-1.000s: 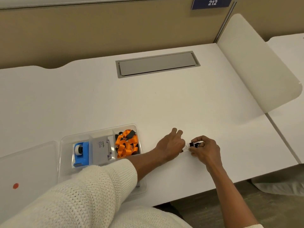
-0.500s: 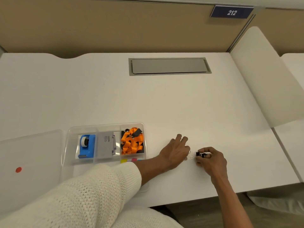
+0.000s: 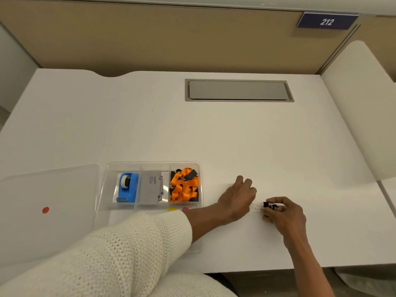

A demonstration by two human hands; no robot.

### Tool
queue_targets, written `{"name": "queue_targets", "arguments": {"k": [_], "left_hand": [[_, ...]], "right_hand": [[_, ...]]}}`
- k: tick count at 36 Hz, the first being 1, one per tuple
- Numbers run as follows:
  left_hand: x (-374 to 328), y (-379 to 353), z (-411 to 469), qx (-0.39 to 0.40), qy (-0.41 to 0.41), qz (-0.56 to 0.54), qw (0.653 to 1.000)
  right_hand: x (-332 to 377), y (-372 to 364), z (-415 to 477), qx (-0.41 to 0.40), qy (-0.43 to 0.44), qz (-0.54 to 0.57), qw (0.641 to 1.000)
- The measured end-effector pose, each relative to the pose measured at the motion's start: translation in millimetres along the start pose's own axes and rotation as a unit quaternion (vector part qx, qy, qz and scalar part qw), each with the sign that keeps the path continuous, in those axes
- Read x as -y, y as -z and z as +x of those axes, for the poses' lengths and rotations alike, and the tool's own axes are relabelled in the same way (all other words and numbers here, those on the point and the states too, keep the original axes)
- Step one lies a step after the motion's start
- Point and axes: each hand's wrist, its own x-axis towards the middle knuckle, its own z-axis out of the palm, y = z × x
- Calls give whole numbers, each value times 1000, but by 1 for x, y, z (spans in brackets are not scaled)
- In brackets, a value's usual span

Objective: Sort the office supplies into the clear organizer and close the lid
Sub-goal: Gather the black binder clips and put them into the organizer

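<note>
The clear organizer [image 3: 154, 165] lies at the desk's front left, its lid [image 3: 49, 189] open flat to the left. Its back row holds a blue tape dispenser [image 3: 127, 187], a grey card box [image 3: 151, 187] and a heap of orange and black pieces [image 3: 184, 187]. Yellow and pink tabs [image 3: 177, 209] show in front of them, half hidden by my sleeve. My right hand [image 3: 286, 217] pinches small black binder clips [image 3: 270, 205] just above the desk. My left hand [image 3: 237, 198] rests knuckles up beside thin wire paper clips [image 3: 255, 207]; its fingertips are hidden.
A grey cable hatch [image 3: 237, 90] is set into the desk at the back. A white divider panel [image 3: 364, 103] rises along the right side, and a tan partition with a "212" sign [image 3: 326, 22] closes the back. The desk's front edge runs just below my right wrist.
The view has swung left and down, so more of the lid and the desk's left side shows. Both hands stay close together, and the right keeps hold of the binder clips.
</note>
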Motion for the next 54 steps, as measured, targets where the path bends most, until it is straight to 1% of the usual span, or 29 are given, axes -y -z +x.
{"name": "queue_targets", "arguments": {"k": [3,7,12,16,22,26,31,34,37,42,47,50,52,54], "left_hand": [[6,7,1,-8,27,-65,997],[11,19,2,-30,76,-157,984],[14,41,-8,-78,139,-278,947],[13,69,-30,-114,133,-294,940],[21,122,-94,-184,133,-294,928],[45,145,-157,-240,182,-301,905],[85,147,-242,-263,283,-267,883],[102,136,-283,-255,345,-238,871],[111,123,-307,-239,365,-230,870],[126,104,-323,-206,370,-196,884],[139,87,-329,-126,345,-128,921],[141,84,-334,-103,321,-108,935],[143,86,-340,-109,323,-125,932],[146,90,-348,-135,338,-157,918]], "right_hand": [[4,1,2,5,4,23,1000],[9,3,7,19,2,65,998],[19,5,9,52,0,109,993],[32,6,2,83,16,136,987],[69,-12,-26,139,91,111,980],[94,-46,-52,205,143,68,966],[118,-103,-90,284,194,-23,939],[123,-138,-113,324,216,-69,919],[125,-167,-133,355,231,-100,900],[125,-199,-157,354,283,-156,878],[124,-223,-177,343,325,-214,855],[125,-236,-187,341,350,-233,841],[125,-244,-193,336,362,-241,835],[126,-251,-196,331,371,-247,832]]}}
